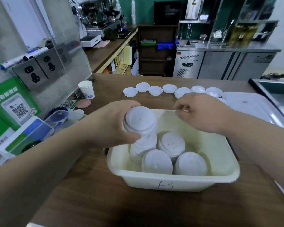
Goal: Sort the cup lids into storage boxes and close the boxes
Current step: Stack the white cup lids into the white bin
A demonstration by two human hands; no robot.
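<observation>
From where I stand, the storage box [170,181] is crowded along its left and near sides. Four lid stacks [171,145] stand there packed together, and the left hand [111,126] grips the tallest from the left. The box's right and far floor lies bare and open from above, though the right hand [202,112] hangs over the far rim. Bare wood of the surface [105,202] runs along the near side. Beyond the box, a row of loose lids [155,90] lines the far edge. A translucent box lid [249,107] fills the right, while a paper cup [86,90] and a clear screen [69,51] hem in the left.
</observation>
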